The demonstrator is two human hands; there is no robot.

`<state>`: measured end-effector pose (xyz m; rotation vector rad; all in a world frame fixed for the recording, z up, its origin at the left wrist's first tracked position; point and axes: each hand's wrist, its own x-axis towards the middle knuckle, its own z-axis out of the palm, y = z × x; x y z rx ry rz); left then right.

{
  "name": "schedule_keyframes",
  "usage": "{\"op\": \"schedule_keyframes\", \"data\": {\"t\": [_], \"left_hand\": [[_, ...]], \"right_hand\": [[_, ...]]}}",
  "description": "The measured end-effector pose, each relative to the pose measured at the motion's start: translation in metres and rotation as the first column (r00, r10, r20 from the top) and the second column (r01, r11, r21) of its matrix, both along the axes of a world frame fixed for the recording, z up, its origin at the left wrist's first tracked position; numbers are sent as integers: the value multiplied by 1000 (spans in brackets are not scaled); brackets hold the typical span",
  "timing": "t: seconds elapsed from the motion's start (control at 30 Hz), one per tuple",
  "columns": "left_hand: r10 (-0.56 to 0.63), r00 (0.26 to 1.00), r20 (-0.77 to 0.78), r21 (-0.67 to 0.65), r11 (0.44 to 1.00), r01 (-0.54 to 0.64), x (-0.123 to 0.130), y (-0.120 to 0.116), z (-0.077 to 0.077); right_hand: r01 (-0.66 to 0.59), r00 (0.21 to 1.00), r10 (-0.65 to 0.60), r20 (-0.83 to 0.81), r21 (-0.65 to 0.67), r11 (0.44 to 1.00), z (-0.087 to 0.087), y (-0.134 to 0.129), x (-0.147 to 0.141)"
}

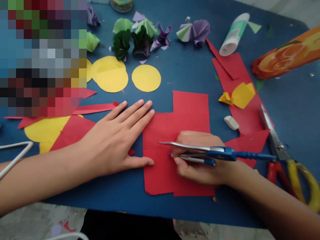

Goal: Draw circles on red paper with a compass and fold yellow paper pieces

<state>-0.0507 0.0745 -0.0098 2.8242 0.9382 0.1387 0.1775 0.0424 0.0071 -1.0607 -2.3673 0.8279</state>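
Observation:
Red paper (pixel 160 128), cut with a stepped outline, lies flat on the blue table in front of me. My left hand (pixel 116 136) rests palm down with fingers spread, fingertips and thumb along the paper's left edge. In my right hand (pixel 200 160) is a drawing compass (pixel 222 153) with silver legs and a blue hinge, tilted so its long blue handle points right. A blue tip on its lower leg is close to the red sheet; whether it touches, I cannot tell. The fingers pinch the compass over the middle of the sheet.
Yellow paper circles (pixel 146 78) and folded green and purple paper pieces (pixel 143 36) lie farther back. On the right are scissors (pixel 285 150), an eraser (pixel 231 122), a glue stick (pixel 235 35), an orange pouch (pixel 287 53) and red scraps (pixel 241 100). A white cable (pixel 17 156) crosses at left.

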Motion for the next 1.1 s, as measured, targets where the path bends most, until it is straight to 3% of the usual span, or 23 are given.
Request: {"op": "schedule_keyframes", "data": {"t": [0.83, 0.9, 1.0, 1.1], "left_hand": [[-4, 1000, -13, 23, 1000, 5, -1, 0, -1], [-6, 1000, -13, 22, 1000, 6, -1, 0, 0], [-5, 1000, -7, 23, 1000, 5, -1, 0, 0], [1, 1000, -4, 25, 1000, -1, -1, 0, 0]], "right_hand": [[-124, 992, 125, -3, -81, 989, -2, 2, -1], [-84, 994, 74, -82, -126, 988, -2, 3, 2], [122, 961, -165, -220, -198, 973, -2, 3, 6], [261, 926, -310, -217, -226, 938, -1, 3, 8]]}}
